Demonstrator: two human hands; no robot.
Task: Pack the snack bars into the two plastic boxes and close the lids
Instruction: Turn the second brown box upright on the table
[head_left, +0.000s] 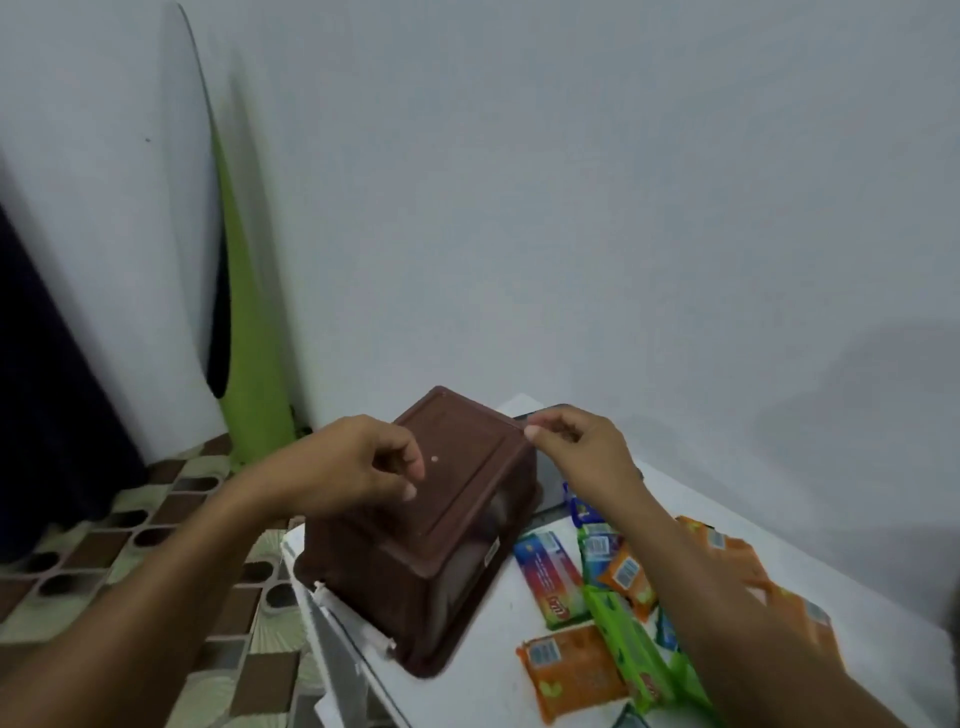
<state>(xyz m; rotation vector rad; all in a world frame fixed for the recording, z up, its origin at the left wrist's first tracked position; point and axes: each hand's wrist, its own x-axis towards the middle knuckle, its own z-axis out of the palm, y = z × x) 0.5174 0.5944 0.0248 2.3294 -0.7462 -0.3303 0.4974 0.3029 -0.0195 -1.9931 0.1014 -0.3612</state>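
At the near right of the white surface lie the snack bars, a loose heap of flat packets in orange, green and blue-and-red foil wrappers, some overlapping. They look light and a little slippery, with crinkly film over a firm slab. My guess is they are best pinched across the short width, one or a few at a time, since a squeeze on the ends could snap what is inside.

Just left of them, along the surface's left edge, stands the brown plastic box, upside down with its flat ribbed base uppermost and its flared rim on the surface. It seems stiff, thin-walled and light, with a matt grain. It should turn over easily if held by two opposite walls or under the rim. Only this one box shows, and no lid.

Above its base hovers the left hand, fingers curled in towards the thumb with nothing in them. The right hand has its fingertips bunched at the base's far right corner. Whether it has hold of the box I cannot tell.

Behind the box lies a dark flat thing. Beyond are the patterned tiled floor and a plain pale wall.
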